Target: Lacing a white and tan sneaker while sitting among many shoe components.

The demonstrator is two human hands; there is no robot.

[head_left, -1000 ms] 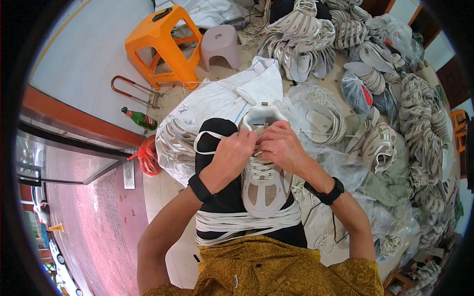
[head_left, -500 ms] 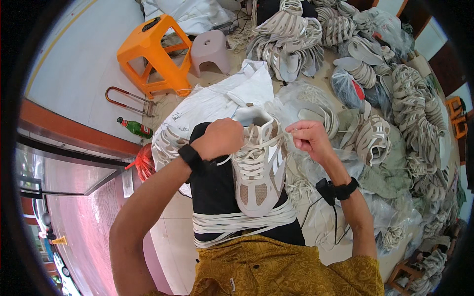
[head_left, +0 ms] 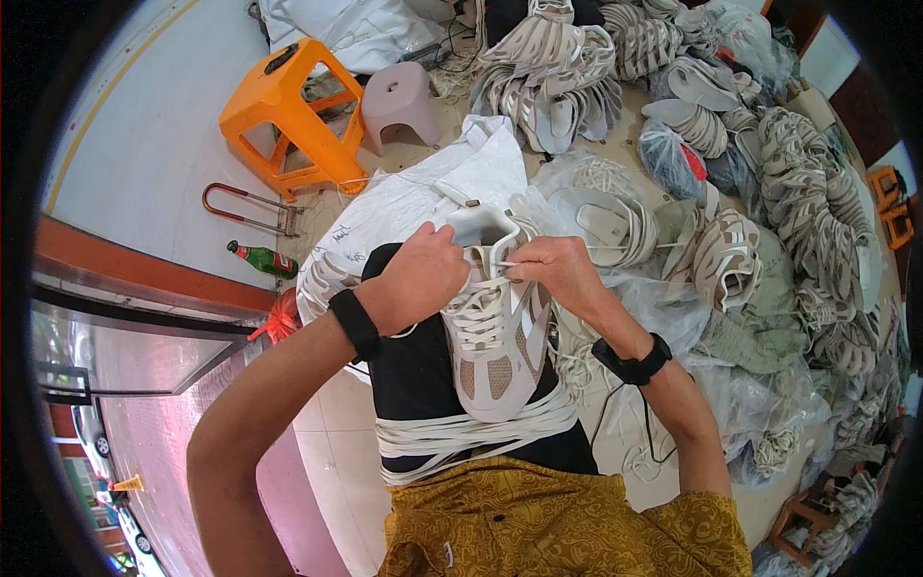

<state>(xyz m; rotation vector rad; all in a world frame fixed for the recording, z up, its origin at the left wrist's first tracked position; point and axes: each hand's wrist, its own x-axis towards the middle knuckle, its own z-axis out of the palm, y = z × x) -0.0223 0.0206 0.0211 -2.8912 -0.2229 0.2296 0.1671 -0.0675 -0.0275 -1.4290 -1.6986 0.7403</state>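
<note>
A beige and white sneaker rests on my black-clad lap, its toe toward me and its collar away. White shoelace crisscrosses up its front. My right hand is closed in a pinch on the shoelace at the upper eyelets, right of the tongue. On the opposite side of the opening, my left hand is curled closed against the shoe's upper edge; its fingertips are hidden, so what they grip does not show. Below that hand a bit of lace hangs out. A bundle of loose white laces lies across my thighs.
A white sack spreads beyond my knees. An orange stool, a small grey stool and a green bottle stand or lie at the left. Piled shoe uppers and plastic bags cover the right side.
My right hand has moved left, from beside the shoe to its eyelets, drawing in the lace it pinched. My left hand has shifted slightly left and still stays at the shoe.
</note>
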